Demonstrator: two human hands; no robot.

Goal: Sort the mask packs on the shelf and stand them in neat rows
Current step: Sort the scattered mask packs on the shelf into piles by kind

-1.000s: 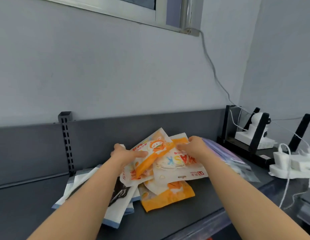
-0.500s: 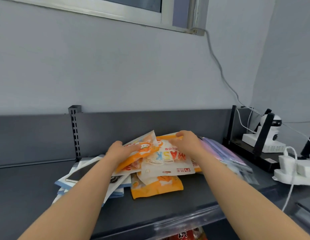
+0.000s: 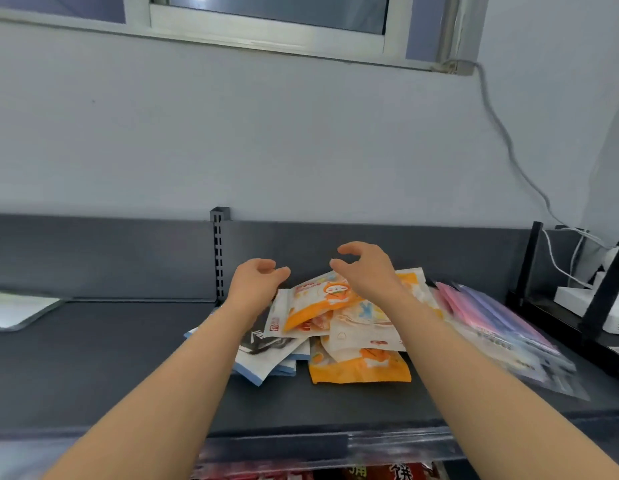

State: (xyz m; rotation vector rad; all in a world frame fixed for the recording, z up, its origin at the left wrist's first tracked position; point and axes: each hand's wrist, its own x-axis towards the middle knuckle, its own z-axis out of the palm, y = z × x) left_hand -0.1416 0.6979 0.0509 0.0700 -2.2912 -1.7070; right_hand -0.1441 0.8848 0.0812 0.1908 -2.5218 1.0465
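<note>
Both hands hang just above the heap, holding nothing. The left hand (image 3: 256, 282) has its fingers loosely curled toward the palm. The right hand (image 3: 365, 271) is arched like a claw, thumb and fingertips apart with air between them.

Under them, at frame centre, the mask packs (image 3: 335, 327) lie flat in a jumbled overlap on the shelf (image 3: 93, 358), none standing. They are glossy, crinkled foil pouches, rectangular with sealed edges. The top pack (image 3: 318, 304) is white with an orange band and a cartoon face. Below it an orange-bottomed pouch (image 3: 360, 367) juts toward the lower edge. To the left are white pouches with blue edges (image 3: 266, 358), their black print partly covered by the left forearm. The right forearm hides much of a white pouch with coloured letters.

Right of the heap, a fan of clear sleeves tinted pink and purple (image 3: 502, 327) is blurred, its print unreadable. The shelf is matt dark grey metal with a slotted upright (image 3: 218, 251) at its back panel.

At the left edge a pale flat pack (image 3: 20, 308) is cut off. At the far right a black rack (image 3: 599, 292) hides part of a white device, and a grey cable (image 3: 509, 143) runs down the wall.
</note>
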